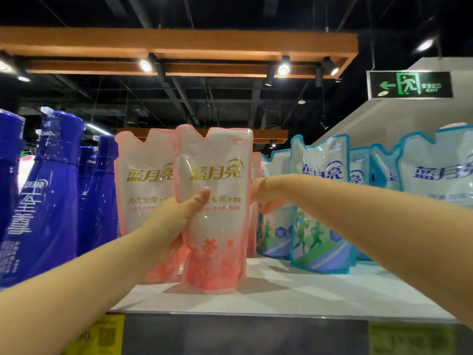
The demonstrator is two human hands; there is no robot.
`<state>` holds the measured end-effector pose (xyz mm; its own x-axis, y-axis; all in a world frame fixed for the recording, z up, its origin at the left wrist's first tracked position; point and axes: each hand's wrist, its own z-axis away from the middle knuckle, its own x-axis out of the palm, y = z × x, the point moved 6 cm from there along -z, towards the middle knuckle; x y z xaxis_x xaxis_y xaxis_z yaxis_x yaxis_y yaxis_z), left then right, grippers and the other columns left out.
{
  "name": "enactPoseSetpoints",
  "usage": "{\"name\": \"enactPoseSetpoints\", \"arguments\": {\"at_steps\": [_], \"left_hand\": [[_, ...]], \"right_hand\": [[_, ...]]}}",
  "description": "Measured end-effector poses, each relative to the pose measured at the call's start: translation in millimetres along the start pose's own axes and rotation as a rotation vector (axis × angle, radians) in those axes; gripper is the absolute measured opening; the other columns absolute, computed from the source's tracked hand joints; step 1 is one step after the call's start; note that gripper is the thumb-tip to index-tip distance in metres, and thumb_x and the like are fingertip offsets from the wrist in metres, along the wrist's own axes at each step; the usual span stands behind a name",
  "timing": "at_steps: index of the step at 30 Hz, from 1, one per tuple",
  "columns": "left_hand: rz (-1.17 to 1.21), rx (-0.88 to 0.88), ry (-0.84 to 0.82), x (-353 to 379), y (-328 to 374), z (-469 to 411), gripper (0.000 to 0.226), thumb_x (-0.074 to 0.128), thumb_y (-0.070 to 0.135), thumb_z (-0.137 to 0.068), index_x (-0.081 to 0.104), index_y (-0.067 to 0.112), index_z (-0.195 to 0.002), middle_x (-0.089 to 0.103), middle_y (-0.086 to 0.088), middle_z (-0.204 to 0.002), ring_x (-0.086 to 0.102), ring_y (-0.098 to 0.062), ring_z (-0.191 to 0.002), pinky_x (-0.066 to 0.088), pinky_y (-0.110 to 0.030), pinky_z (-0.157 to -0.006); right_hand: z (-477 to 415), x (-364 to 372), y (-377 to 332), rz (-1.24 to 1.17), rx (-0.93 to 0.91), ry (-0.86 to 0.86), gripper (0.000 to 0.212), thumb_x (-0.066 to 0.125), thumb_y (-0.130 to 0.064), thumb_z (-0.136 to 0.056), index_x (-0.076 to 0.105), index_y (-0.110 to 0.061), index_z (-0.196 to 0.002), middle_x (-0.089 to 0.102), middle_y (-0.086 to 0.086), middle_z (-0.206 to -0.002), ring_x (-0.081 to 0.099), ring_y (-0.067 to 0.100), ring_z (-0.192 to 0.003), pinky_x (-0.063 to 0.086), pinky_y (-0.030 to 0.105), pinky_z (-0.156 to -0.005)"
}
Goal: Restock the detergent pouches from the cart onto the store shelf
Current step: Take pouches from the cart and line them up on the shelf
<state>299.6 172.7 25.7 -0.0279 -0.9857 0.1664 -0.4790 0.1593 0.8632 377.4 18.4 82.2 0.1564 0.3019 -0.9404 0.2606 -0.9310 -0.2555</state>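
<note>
Pink pouch (pixel 215 201) stands on the white shelf (pixel 307 290), left grip (pixel 176 219) clasped round it, thumb across its front; right grip (pixel 263 193) reaches behind its edge, whether grasping I cannot tell.

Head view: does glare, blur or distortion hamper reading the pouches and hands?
Head view: wide-angle distortion stretches the lower corners; ceiling spotlights flare; the front pink pouch is sharp, lettering legible, slight sheen; left hand clear, right hand partly hidden behind that pouch; yellow price labels blurred.
</note>
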Motion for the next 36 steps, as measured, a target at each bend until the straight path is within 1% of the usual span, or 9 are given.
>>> {"name": "enactPoseSetpoints", "arguments": {"at_steps": [5,10,13,17,23,27,31,33,36], "left_hand": [[-0.206,-0.163,-0.122,0.3,-1.1,17.9,0.041,0.069,0.026,-0.063,0.062,0.011,-0.101,0.074,-0.009,-0.090,0.069,-0.025,-0.087,0.057,-0.037,-0.072],[-0.378,-0.293,-0.235,-0.4,-7.8,28.1,0.030,0.070,0.012,-0.072,0.063,0.010,-0.101,0.075,-0.006,-0.088,0.068,-0.022,-0.088,0.055,-0.030,-0.068],[-0.342,-0.310,-0.203,2.6,-12.2,22.4,0.025,0.069,0.006,-0.075,0.065,0.009,-0.099,0.074,-0.008,-0.093,0.067,-0.023,-0.092,0.055,-0.033,-0.072],[-0.348,-0.313,-0.207,10.6,-19.4,9.9,0.017,0.068,0.005,-0.079,0.066,0.010,-0.095,0.074,-0.009,-0.092,0.066,-0.023,-0.091,0.054,-0.033,-0.074],[-0.696,-0.321,-0.225,24.4,-37.7,-18.3,0.032,0.063,0.028,-0.086,0.058,0.015,-0.114,0.068,-0.004,-0.096,0.065,-0.017,-0.088,0.056,-0.031,-0.082],[-1.047,-0.380,-0.154,23.2,-49.2,-32.0,0.055,0.053,0.053,-0.086,0.054,0.009,-0.118,0.061,-0.008,-0.085,0.062,-0.017,-0.066,0.057,-0.026,-0.060],[-1.046,-0.432,-0.077,24.4,-59.5,-40.3,0.064,0.051,0.057,-0.085,0.051,0.004,-0.121,0.060,-0.011,-0.086,0.059,-0.018,-0.061,0.054,-0.026,-0.058],[-1.003,-0.428,-0.070,22.8,-60.1,-45.0,0.061,0.052,0.053,-0.087,0.050,0.003,-0.122,0.060,-0.012,-0.088,0.060,-0.019,-0.063,0.055,-0.027,-0.060],[-0.963,-0.402,-0.049,17.1,-61.5,-51.3,0.058,0.054,0.050,-0.087,0.052,0.003,-0.120,0.056,-0.010,-0.094,0.064,-0.024,-0.087,0.057,-0.034,-0.081]], "right_hand": [[29.4,-6.8,6.3,-0.264,0.005,-0.037,0.033,0.047,-0.006,-0.097,0.051,0.001,-0.129,0.063,0.014,-0.105,0.065,0.022,-0.087,0.054,0.029,-0.082],[75.7,20.3,-0.5,-0.222,-0.144,-0.321,0.051,0.065,-0.021,-0.088,0.047,-0.015,-0.134,0.061,0.005,-0.124,0.062,0.022,-0.108,0.053,0.030,-0.088],[78.2,32.2,-9.2,-0.375,-0.157,-0.259,0.047,0.068,-0.035,-0.083,0.055,-0.018,-0.126,0.066,0.000,-0.111,0.065,0.023,-0.105,0.057,0.029,-0.081],[71.2,32.9,-6.2,-0.525,-0.146,-0.118,0.039,0.070,-0.028,-0.083,0.060,-0.016,-0.119,0.066,-0.003,-0.084,0.067,0.015,-0.077,0.057,0.021,-0.066],[42.7,39.4,17.7,-0.513,0.008,0.004,0.052,0.076,-0.029,-0.076,0.059,-0.011,-0.121,0.069,0.010,-0.107,0.069,0.022,-0.094,0.058,0.034,-0.083],[35.2,37.4,23.5,-0.315,0.003,0.144,0.057,0.073,-0.041,-0.077,0.057,-0.012,-0.123,0.066,0.004,-0.109,0.065,0.019,-0.092,0.057,0.027,-0.075],[33.8,47.5,25.3,-0.224,0.110,0.028,0.060,0.060,-0.048,-0.086,0.048,-0.009,-0.130,0.059,0.004,-0.086,0.058,0.015,-0.068,0.052,0.022,-0.059],[33.0,57.1,25.3,-0.303,0.151,-0.076,0.060,0.061,-0.043,-0.087,0.045,-0.008,-0.133,0.062,0.009,-0.100,0.059,0.016,-0.073,0.053,0.022,-0.064],[29.4,64.8,26.1,-0.403,0.121,-0.104,0.054,0.067,-0.030,-0.086,0.048,-0.008,-0.131,0.062,0.009,-0.121,0.060,0.016,-0.091,0.055,0.023,-0.071]]}}
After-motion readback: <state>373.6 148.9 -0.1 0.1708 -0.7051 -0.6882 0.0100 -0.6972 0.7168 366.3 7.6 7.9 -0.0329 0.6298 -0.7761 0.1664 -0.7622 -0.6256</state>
